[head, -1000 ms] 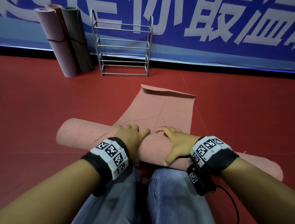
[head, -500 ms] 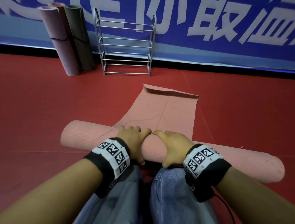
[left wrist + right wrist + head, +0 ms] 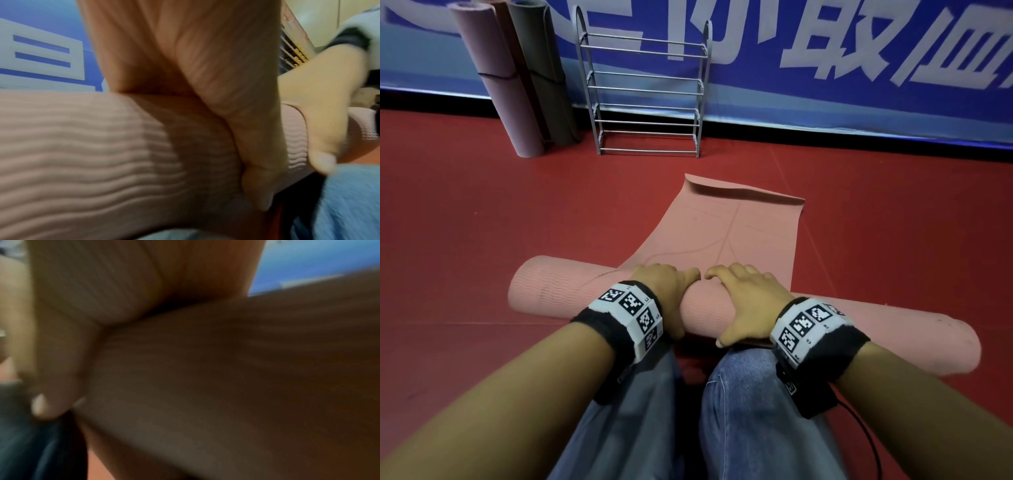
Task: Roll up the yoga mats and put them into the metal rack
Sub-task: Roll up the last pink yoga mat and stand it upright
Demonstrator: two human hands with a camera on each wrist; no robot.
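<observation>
A salmon-pink yoga mat lies on the red floor, partly rolled. Its thick roll [image 3: 558,291] stretches left to right in front of my knees. The flat unrolled part [image 3: 729,233] runs away from me toward the metal rack [image 3: 647,89], which stands empty against the wall. My left hand [image 3: 664,291] and right hand [image 3: 746,298] sit side by side on the middle of the roll. Their fingers curl over its top and the thumbs press its near side. The left wrist view shows the ribbed roll [image 3: 82,154] under my left thumb [image 3: 257,154]. The right wrist view is blurred.
Three rolled mats lean on the wall left of the rack: a mauve mat [image 3: 496,82], a brown one behind it and a grey-green mat [image 3: 541,68]. A blue banner [image 3: 859,51] covers the wall. My jeans-clad knees [image 3: 739,394] are just behind the roll.
The roll has turned forward, away from my knees, taking up more of the flat part. My hands have shifted closer together on top of it.
</observation>
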